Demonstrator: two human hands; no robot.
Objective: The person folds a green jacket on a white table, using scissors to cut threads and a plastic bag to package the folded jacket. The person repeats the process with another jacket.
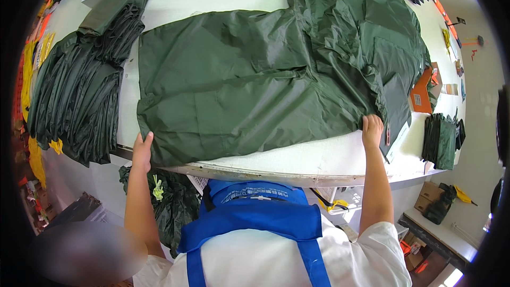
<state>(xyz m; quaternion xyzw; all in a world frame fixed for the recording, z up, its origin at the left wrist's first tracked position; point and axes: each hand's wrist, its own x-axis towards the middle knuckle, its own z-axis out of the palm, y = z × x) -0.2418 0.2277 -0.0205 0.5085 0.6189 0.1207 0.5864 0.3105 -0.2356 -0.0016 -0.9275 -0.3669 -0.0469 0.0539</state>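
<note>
A dark green raincoat [228,85] of thin, shiny, creased cloth lies spread across the white table. Its wide straight end is at the left, and the bunched, gathered part lies to the right, with a sleeve-like length reaching to the far side. At the near left corner my left hand [142,150] is closed on the cloth's edge, thumb on top. My right hand [372,127] pinches the near edge further right, beside the gathered folds. Fingertips of both hands are partly hidden by the cloth.
A tall pile of folded dark green garments [79,85] stands at the table's left. A smaller folded stack [441,141] sits at the right edge, near an orange box [422,93]. More green cloth [175,202] hangs below the table's front edge.
</note>
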